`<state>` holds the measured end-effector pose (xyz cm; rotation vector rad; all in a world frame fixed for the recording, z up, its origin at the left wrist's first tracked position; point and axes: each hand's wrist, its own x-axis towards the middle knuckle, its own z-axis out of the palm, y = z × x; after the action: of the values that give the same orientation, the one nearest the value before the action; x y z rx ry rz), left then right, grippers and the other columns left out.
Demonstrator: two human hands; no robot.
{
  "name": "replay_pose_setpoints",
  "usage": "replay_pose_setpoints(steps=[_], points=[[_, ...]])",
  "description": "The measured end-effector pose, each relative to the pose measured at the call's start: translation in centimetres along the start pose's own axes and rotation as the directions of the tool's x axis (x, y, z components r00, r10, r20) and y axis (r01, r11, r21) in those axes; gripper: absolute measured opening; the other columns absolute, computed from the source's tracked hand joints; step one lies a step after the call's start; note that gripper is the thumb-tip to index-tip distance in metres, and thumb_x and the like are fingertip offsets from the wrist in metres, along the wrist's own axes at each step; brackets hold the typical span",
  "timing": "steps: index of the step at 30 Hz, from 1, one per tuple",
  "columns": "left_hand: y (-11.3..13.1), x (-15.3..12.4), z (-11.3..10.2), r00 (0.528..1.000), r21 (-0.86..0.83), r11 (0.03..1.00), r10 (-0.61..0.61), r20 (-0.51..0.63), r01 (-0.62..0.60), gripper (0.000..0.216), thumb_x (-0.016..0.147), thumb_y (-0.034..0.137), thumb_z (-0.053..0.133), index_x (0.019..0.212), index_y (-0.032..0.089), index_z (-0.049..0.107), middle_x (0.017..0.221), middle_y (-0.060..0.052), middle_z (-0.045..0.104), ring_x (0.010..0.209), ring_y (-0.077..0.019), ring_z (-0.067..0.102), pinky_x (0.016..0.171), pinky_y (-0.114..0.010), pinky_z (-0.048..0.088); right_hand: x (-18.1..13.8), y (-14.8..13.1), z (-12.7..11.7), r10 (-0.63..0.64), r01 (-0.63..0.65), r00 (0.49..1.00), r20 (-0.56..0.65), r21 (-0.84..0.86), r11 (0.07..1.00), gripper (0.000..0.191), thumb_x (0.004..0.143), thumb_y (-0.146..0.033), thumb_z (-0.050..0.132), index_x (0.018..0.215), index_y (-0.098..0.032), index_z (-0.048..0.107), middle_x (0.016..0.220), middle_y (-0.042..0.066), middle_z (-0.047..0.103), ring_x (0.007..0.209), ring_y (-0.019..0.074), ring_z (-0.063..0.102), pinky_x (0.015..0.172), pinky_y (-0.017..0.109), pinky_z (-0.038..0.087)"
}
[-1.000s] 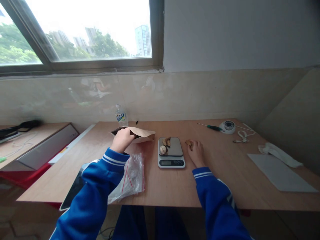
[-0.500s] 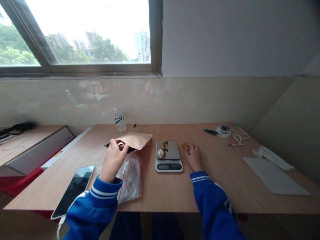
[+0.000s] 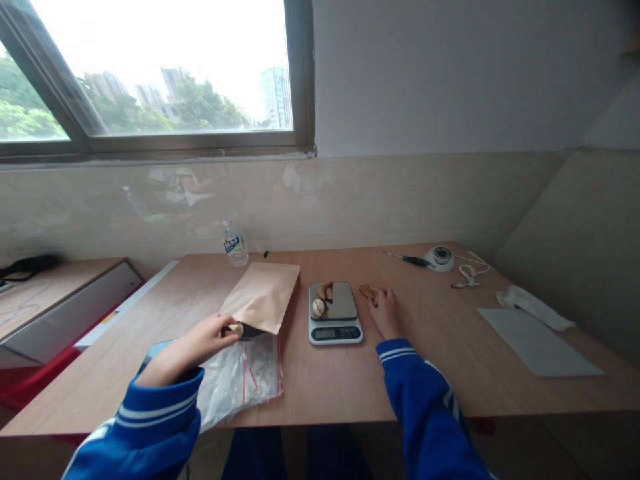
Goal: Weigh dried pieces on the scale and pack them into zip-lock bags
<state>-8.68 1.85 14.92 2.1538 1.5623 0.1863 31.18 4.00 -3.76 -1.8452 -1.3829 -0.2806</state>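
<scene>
L hand (image 3: 209, 341), lower L of frame, pinches a pale piece (image 3: 239, 329) btwn thumb and fingers at the dark mouth of a brown paper bag (image 3: 263, 293). R hand (image 3: 385, 313), right of ctr., has fingertips at brown chunks (image 3: 368, 292) on the tabletop (image 3: 325, 390); can't tell if they grip. Btwn hands, a digital scale (image 3: 345, 301) bears brown bits (image 3: 325, 291) and a round pale lump (image 3: 319, 307). Table's near edge crosses lower frame; bare wood runs from R hand to gray sheet (image 3: 540, 343), far R. Bottle (image 3: 235, 247), upper L of bag, has blue-green label, wording illegible; scale readout too faint. Bag's inside dark; flat device (image 3: 156, 350) mostly hidden behind L wrist; both sleeves cut off at bottom.
</scene>
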Motion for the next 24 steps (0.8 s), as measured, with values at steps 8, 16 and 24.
replay_pose_setpoints(steps=[8,16,24], points=[[7.2,1.5,5.6,0.935,-0.245,0.91,0.353,0.033,-0.335,0.032,0.076,0.04,0.056,0.104,0.025,0.062,0.093,-0.002,0.065,0.075,-0.0153,0.058,0.067,-0.025,0.045,-0.1,0.0,-0.1,-0.005,0.005,1.0,0.004,0.006,1.0,0.026,0.075,-0.016,0.049,0.098,-0.015,0.061,0.095,0.012,0.052,0.09,0.0262,0.049,0.08,0.041,0.042],[13.7,7.8,13.7,0.885,0.119,0.94,0.341,-0.316,-0.32,0.026,0.081,0.027,0.053,0.107,0.023,0.057,0.108,-0.009,0.059,0.103,-0.0259,0.051,0.085,-0.04,0.041,0.1,0.1,0.2,0.014,-0.014,1.0,0.017,-0.023,1.0,0.024,0.077,-0.016,0.048,0.097,-0.017,0.061,0.097,0.01,0.05,0.092,0.0243,0.047,0.081,0.039,0.04],[11.3,4.1,11.5,0.868,-0.085,0.94,0.266,-0.42,-0.33,0.033,0.073,0.003,0.036,0.083,0.022,0.061,0.089,-0.004,0.06,0.087,-0.0177,0.054,0.078,-0.031,0.041,0.1,-0.2,0.1,0.027,-0.026,0.999,0.042,-0.021,0.999,0.025,0.078,-0.015,0.048,0.099,-0.016,0.061,0.1,0.011,0.052,0.096,0.025,0.046,0.084,0.038,0.038]])
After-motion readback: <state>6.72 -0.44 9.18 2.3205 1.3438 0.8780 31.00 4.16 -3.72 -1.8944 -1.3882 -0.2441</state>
